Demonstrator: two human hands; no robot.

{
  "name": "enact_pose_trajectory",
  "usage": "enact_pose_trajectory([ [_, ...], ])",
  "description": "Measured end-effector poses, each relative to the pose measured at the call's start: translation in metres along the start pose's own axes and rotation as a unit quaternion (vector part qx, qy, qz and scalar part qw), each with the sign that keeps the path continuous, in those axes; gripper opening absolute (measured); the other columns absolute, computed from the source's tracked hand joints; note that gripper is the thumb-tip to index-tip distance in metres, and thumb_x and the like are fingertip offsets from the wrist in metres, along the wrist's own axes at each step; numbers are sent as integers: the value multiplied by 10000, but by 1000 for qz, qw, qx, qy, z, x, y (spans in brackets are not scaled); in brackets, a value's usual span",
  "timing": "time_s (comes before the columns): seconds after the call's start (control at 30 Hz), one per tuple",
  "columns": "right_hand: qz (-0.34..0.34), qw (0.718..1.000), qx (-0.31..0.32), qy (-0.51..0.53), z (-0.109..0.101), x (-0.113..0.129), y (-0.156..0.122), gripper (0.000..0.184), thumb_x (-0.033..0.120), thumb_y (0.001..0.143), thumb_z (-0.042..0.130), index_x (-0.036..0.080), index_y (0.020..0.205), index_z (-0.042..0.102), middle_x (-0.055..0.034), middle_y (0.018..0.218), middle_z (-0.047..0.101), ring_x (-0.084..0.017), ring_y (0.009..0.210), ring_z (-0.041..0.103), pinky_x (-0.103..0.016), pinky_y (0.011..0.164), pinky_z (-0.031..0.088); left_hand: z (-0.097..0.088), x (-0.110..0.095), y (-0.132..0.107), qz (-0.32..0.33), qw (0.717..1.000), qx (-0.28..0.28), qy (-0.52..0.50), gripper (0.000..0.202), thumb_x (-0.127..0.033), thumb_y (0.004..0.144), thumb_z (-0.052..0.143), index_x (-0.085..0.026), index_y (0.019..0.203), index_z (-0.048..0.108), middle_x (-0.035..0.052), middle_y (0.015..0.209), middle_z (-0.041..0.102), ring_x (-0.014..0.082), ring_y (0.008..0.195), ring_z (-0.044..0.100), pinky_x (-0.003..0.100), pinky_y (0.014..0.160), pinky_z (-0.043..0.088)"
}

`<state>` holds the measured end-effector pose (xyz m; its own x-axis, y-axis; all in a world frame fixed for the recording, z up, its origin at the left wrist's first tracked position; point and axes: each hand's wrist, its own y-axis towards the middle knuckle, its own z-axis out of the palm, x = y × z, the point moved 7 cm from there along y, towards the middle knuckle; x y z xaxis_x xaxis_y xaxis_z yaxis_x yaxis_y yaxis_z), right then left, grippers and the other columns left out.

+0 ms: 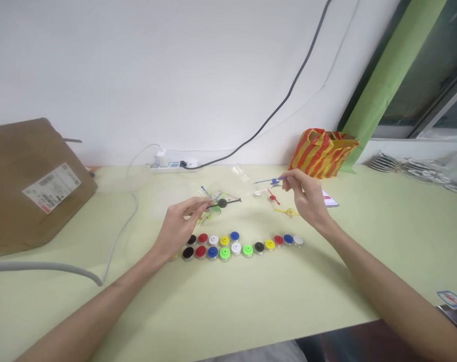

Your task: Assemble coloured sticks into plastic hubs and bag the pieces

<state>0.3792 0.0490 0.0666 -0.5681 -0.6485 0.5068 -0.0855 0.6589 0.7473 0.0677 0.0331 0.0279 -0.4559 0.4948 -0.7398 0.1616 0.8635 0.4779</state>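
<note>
- Head view: both hands loaded, one pointer each, held up off the pale yellow-green table [251,306].
- Left hand [178,223]: a thin black plastic pointer with a round hub [222,203] is pinched near one end by thumb and forefinger; hub and far tip are left free, aimed right.
- Right hand [307,197]: a thin blue plastic pointer with a round hub [275,182] is pinched at its right-hand end; hub and free tip stick out left. Exact pad contact can't be told.
- Nearby on table: a red double-ended plastic pointer [272,198] and a yellow plastic pointer [289,212] lie near the right hand; a mixed pile of pointers lies just behind the black one, partly hidden.
- Nearer side: round coloured discs [224,253] are set out in two rows, the left end partly covered by the left hand.
- Handling, judged: pointers should be very light, fairly stiff, a bit slick. Thin shafts could be bent or snapped if squeezed or levered at the tip. Best taken by the hub edge or the shaft close to it; light pinch only. An end hold gives reach, but twist is poorly resisted.
</note>
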Motion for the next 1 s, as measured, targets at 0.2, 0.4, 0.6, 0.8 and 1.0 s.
enact_pose_trajectory([
  [0.2, -63, 997, 38, 33, 13, 39, -11, 265, 178, 1025, 379, 214, 1020, 641, -14, 759, 598, -150, 679, 569, -289, 666, 462, 3, -11, 0, 47, 994, 6, 95, 293, -381, 993, 540, -250, 1123, 767, 18, 1130, 768, 209, 973, 718, 290, 862, 554],
  [0.4, -96, 992, 65, 59, 29, 57, -24, 292, 129, 1026, 368, 222, 1064, 642, -9, 770, 620, -144, 733, 617, -295, 721, 497, 15, -16, -5, 111, 989, 55, 83, 282, -335, 999, 525, -264, 1117, 771, 15, 1161, 764, 217, 1056, 719, 312, 941, 551],
  [0.6, -82, 993, 28, 85, 34, 57, -31, 78, 178, 999, 534, 240, 998, 580, -3, 831, 685, -150, 763, 686, -294, 721, 536, 19, -20, -7, 78, 993, 60, 63, 293, -374, 992, 557, -281, 1205, 735, 11, 1208, 748, 220, 1115, 707, 321, 975, 552],
  [0.8, -162, 986, 26, 38, 39, 76, -40, 194, 154, 977, 541, 234, 843, 657, -54, 830, 733, -192, 808, 701, -351, 707, 569, 21, -22, -10, 4, 996, 80, -23, 315, -439, 949, 616, -275, 1190, 736, 37, 1189, 753, 239, 992, 747, 316, 838, 610],
  [1.0, -245, 968, 32, 42, 40, 95, -48, 209, 112, 941, 594, 260, 910, 738, -37, 826, 775, -211, 858, 707, -365, 691, 575, 34, -36, -13, 21, 985, 168, -32, 316, -442, 903, 682, -289, 1170, 757, 42, 1152, 764, 249, 985, 737, 314, 795, 606],
])
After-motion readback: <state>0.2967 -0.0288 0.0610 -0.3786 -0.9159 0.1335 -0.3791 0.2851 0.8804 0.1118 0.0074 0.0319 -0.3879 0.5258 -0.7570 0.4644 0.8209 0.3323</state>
